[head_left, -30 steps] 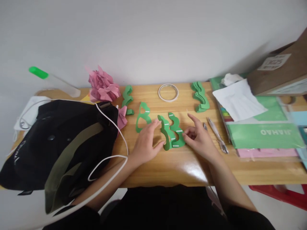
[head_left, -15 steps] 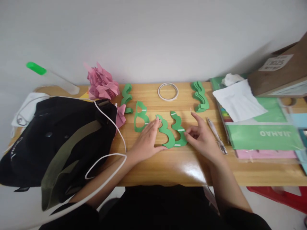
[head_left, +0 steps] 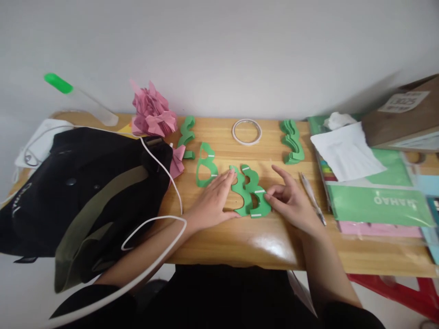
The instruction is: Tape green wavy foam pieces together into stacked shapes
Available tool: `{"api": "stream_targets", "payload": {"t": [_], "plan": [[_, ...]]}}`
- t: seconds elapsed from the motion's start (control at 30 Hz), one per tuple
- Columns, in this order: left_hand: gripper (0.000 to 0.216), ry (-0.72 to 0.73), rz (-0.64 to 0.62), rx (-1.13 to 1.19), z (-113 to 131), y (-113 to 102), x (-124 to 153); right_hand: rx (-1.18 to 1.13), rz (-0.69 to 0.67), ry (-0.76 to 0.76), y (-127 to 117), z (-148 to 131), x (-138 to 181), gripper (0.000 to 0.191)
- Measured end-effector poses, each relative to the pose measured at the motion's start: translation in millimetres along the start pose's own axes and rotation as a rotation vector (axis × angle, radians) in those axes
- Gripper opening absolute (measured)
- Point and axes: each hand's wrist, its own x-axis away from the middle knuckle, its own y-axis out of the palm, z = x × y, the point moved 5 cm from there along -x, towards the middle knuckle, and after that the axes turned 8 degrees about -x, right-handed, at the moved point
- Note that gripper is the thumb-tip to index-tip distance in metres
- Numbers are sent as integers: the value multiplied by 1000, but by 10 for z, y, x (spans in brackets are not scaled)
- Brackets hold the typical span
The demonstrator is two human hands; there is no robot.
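Observation:
My left hand (head_left: 214, 198) rests on the wooden tabletop with its fingers stretched out. Its fingertips and thumb touch the ends of a wavy green paper cutout (head_left: 245, 201). Between thumb and bent fingers, my right hand (head_left: 286, 196) pinches the right edge of a second green paper cutout (head_left: 262, 210), its index finger raised. This second piece bears short white strips and lies against the first one. Left of my left hand is a green B-shaped paper piece (head_left: 199, 178), also with white strips.
Behind lie a roll of tape (head_left: 234, 133) and stacked green cutouts (head_left: 291, 141). A pen (head_left: 313, 198) lies right of my right hand, near green paper packs (head_left: 373, 201) and a cardboard box (head_left: 387, 119). Pink paper flowers (head_left: 154, 112), a black bag (head_left: 113, 183) and a white cable (head_left: 161, 171) are left.
My right hand has shifted the striped green cutout left, closer against the other cutout. My left hand stays on its piece. The whole view has moved slightly.

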Motion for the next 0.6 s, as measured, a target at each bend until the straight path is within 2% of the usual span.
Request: {"api": "stream_targets", "payload": {"t": [0.37,0.6], "plan": [[133,7,27,58,0,-7,2,206,25,4,54,92,-42,78],[129,92,56,37,25,-17,-14,310,16,-37,78,71,-31,76]]}}
